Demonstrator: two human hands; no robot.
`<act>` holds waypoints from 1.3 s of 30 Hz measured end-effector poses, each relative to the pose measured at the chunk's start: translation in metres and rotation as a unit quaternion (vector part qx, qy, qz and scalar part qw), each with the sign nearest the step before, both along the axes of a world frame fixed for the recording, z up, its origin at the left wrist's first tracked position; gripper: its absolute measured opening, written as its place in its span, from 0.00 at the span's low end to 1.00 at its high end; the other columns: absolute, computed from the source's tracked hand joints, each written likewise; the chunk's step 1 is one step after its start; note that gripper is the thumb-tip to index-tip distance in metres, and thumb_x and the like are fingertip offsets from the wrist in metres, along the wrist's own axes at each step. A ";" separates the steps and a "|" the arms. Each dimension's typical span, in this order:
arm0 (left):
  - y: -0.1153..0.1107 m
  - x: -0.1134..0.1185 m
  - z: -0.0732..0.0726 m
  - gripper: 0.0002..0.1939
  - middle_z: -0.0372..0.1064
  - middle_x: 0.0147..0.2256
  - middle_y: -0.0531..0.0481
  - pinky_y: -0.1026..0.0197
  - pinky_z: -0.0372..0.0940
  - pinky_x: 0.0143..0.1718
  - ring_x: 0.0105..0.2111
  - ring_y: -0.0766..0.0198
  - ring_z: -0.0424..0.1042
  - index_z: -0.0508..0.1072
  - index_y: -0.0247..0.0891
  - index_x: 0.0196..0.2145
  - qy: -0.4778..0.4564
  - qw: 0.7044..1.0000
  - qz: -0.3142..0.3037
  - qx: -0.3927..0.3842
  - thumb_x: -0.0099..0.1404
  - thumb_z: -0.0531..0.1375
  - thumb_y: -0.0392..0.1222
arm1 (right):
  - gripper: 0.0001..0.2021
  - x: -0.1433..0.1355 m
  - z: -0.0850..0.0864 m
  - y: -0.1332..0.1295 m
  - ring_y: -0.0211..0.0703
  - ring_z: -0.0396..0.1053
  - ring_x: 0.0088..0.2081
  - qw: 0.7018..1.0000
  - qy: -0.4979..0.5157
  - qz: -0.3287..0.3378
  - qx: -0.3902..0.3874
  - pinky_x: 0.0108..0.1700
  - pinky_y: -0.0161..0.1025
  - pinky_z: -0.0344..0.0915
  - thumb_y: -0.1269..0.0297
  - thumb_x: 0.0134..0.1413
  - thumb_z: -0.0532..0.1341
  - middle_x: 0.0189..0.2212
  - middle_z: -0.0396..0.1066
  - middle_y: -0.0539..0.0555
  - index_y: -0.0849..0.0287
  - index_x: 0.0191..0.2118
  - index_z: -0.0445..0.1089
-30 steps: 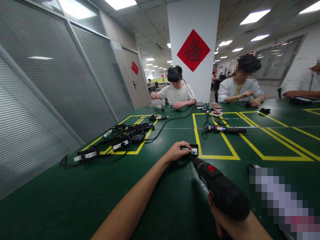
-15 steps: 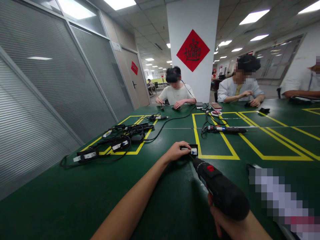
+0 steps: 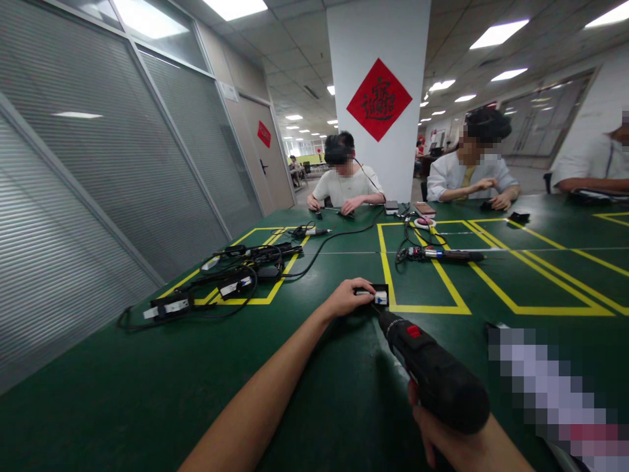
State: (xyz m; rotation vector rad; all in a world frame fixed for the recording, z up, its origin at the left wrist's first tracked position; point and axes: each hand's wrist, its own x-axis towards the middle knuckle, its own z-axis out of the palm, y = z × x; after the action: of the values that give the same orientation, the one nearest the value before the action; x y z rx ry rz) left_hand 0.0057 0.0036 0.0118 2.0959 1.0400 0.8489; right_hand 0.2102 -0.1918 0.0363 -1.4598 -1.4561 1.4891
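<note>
My left hand (image 3: 350,297) holds a small black piece with a white label (image 3: 381,297) on the green table, its fingers closed over the left part. My right hand (image 3: 432,429) is wrapped round the grip of a black cordless drill (image 3: 432,367) with a red switch on top. The drill points forward and left, and its bit reaches the near edge of the black piece. Whether the tip touches it is too small to tell. The drill body hides much of my right hand.
Black adapters with cables (image 3: 236,285) lie at the left on the green table (image 3: 147,380). A pen-shaped electric screwdriver (image 3: 442,254) lies beyond the drill, near a tape roll (image 3: 424,223). A pixelated object (image 3: 550,380) is at the right. Several people sit across the table.
My hands, the drill and the black piece look almost unmoved. Across the table, the person in front of the pillar has shifted their head and one hand slightly.
</note>
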 end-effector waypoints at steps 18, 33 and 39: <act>0.001 -0.001 -0.001 0.10 0.67 0.43 0.46 0.62 0.58 0.46 0.44 0.61 0.65 0.74 0.36 0.36 0.000 1.000 -0.015 0.013 0.55 0.58 0.39 | 0.07 0.001 0.022 -0.003 0.37 0.63 0.12 1.000 0.027 -0.012 -0.004 0.15 0.32 0.55 0.65 0.37 0.62 0.09 0.62 0.45 0.56 0.23 0.61; 0.001 0.000 -0.001 0.10 0.67 0.43 0.47 0.63 0.58 0.46 0.43 0.62 0.66 0.74 0.36 0.35 0.002 1.000 -0.011 0.011 0.55 0.58 0.39 | 0.05 0.000 -0.008 -0.001 0.39 0.64 0.12 1.000 0.020 -0.022 0.008 0.14 0.33 0.55 0.64 0.41 0.59 0.08 0.62 0.44 0.55 0.28 0.62; 0.001 0.001 -0.001 0.10 0.67 0.43 0.47 0.62 0.57 0.48 0.44 0.62 0.65 0.74 0.36 0.35 0.000 1.000 -0.006 0.008 0.54 0.59 0.39 | 0.07 0.000 -0.050 0.005 0.38 0.65 0.11 0.999 -0.001 -0.036 0.016 0.12 0.32 0.57 0.63 0.47 0.55 0.10 0.64 0.44 0.57 0.35 0.61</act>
State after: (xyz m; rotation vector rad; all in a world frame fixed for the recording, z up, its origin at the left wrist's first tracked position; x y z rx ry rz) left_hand 0.0064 0.0048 0.0108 2.1142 1.0229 0.8539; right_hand 0.2099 -0.1865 -0.0139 -1.4797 -1.4064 1.4153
